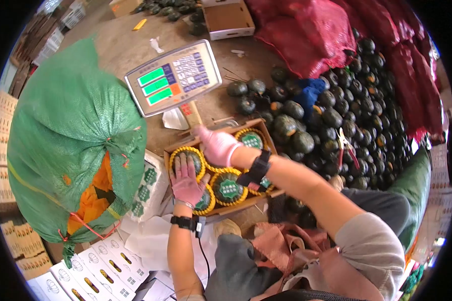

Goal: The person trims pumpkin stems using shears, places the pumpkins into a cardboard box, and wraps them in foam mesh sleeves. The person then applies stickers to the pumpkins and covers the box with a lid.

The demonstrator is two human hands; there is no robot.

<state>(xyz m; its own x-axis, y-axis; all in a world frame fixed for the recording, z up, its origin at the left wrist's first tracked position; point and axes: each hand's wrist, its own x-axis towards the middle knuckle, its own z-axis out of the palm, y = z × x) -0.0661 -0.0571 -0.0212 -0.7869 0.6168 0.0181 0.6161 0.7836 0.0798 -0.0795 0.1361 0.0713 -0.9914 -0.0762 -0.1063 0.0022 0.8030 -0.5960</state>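
A cardboard box [242,204] holds several dark green squashes, each ringed by a yellow foam net, some with a green label like the squash [228,187] in the middle. My left hand [187,181], in a pink glove, lies with fingers spread on a netted squash [185,156] at the box's left. My right hand [217,145], also gloved in pink, is over the box's upper left part; its fingertips are blurred, and whether it grips anything cannot be made out. Just beyond the box stands a scale display [173,78] with three green readouts.
A big green sack [75,135] stands at the left. White printed cartons [100,271] lie lower left. Loose squashes [331,118] are heaped at the right, with red-handled pliers [344,148] on them. Red mesh sacks [306,37] and an open carton [228,19] are farther back.
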